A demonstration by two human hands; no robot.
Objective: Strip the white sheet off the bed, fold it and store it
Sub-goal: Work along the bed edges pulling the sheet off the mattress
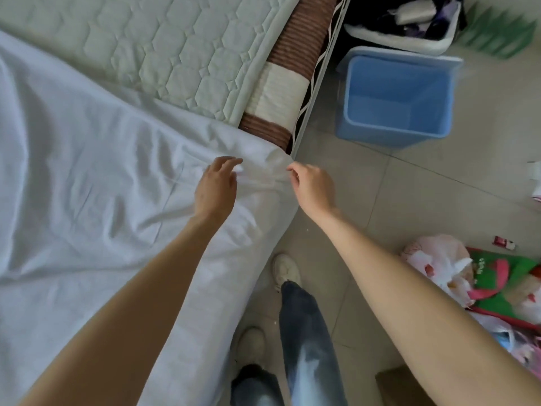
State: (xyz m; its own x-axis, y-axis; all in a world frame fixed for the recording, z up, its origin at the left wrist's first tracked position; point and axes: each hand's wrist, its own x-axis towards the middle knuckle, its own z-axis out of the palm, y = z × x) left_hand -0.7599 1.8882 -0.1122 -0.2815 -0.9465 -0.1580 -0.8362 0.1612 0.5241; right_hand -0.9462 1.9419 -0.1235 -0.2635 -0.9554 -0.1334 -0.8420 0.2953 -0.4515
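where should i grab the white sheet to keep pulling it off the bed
Grip the white sheet at its bunched edge by the mattress side, where the right hand pinches it. Come from the floor side; the quilted mattress pad beyond is already bare.

Soft, even daylight, faint shadows, slight overall blur, wide-angle bending at edges.
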